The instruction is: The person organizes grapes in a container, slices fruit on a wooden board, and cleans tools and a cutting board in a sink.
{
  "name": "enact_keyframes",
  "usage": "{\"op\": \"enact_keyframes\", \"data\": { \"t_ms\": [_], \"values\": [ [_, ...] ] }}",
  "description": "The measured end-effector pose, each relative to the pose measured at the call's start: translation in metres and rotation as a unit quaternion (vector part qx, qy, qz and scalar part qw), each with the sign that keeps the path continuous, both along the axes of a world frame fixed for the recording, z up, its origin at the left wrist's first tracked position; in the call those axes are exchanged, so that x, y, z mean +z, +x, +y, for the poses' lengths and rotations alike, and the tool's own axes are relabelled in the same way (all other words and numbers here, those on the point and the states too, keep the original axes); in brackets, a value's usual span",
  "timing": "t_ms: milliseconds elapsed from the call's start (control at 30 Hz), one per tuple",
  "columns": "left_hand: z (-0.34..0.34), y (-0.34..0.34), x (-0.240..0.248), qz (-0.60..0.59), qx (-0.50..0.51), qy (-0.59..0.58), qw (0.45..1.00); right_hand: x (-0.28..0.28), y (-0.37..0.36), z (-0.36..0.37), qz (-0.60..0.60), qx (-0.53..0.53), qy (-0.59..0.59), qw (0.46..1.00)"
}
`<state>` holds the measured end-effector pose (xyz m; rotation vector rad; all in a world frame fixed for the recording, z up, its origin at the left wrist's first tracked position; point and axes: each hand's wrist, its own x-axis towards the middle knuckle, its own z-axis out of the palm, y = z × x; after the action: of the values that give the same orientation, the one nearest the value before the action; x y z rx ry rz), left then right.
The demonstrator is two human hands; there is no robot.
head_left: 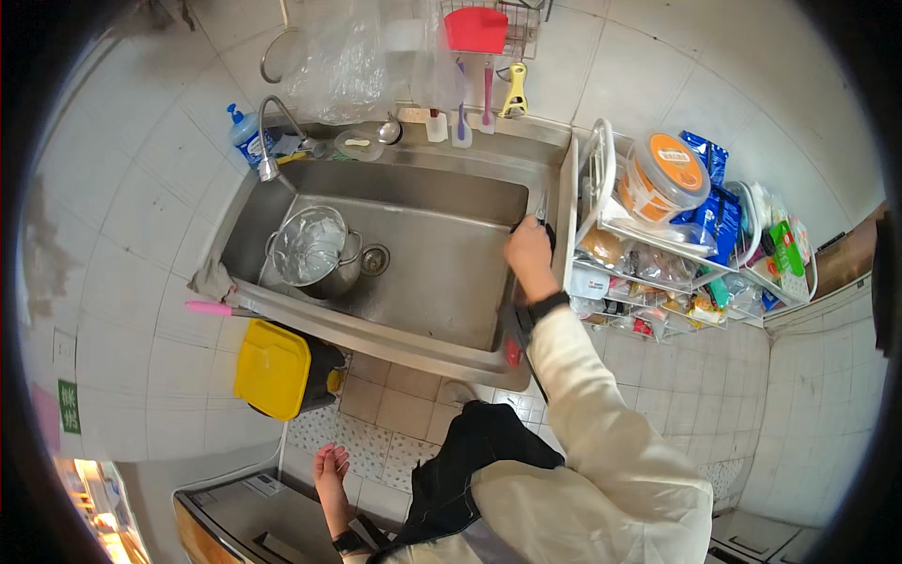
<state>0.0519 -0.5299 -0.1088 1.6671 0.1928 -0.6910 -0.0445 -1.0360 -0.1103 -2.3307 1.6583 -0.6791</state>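
My right hand (528, 250) is at the right rim of the steel sink (432, 282), its fingers closed around a dark-handled tool (542, 209) with a pale metal end that points away from me. The fingers hide most of this tool, so its exact kind does not show. Low in the view, my left hand (331, 462) hangs beside my body with loosely bent fingers and nothing in it. A two-handled metal pot (336, 280) stands in the left part of the sink by the drain, with shiny, clear-looking contents.
A faucet (271, 167) and a blue soap bottle (246, 134) stand at the sink's far left. Right of the sink is a white rack (601, 188) bearing an orange-lidded tub (665, 179) and packages. A yellow-lidded bin (272, 368) stands below the sink's near left edge.
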Motion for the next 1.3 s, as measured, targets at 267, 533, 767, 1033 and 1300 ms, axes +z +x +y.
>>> {"op": "enact_keyframes", "data": {
  "t_ms": [267, 533, 767, 1033, 1300],
  "values": [
    [-0.008, 0.033, 0.009, 0.015, 0.056, 0.028, 0.998, -0.053, 0.003, -0.062, 0.081, -0.109, 0.137, 0.981],
    [-0.055, 0.082, 0.028, -0.04, -0.081, -0.077, 0.993, 0.057, 0.027, 0.04, -0.125, 0.057, 0.14, 0.981],
    [-0.162, 0.081, 0.036, 0.163, -0.266, -0.253, 0.916, 0.041, 0.059, 0.175, -0.025, 0.347, 0.324, 0.88],
    [-0.168, 0.056, 0.051, 0.161, -0.199, -0.317, 0.913, 0.062, 0.013, 0.188, -0.233, 0.426, 0.197, 0.851],
    [-0.131, 0.063, 0.088, 0.099, -0.174, -0.372, 0.906, -0.023, -0.07, 0.119, 0.184, 0.038, 0.158, 0.969]
  ]
}}
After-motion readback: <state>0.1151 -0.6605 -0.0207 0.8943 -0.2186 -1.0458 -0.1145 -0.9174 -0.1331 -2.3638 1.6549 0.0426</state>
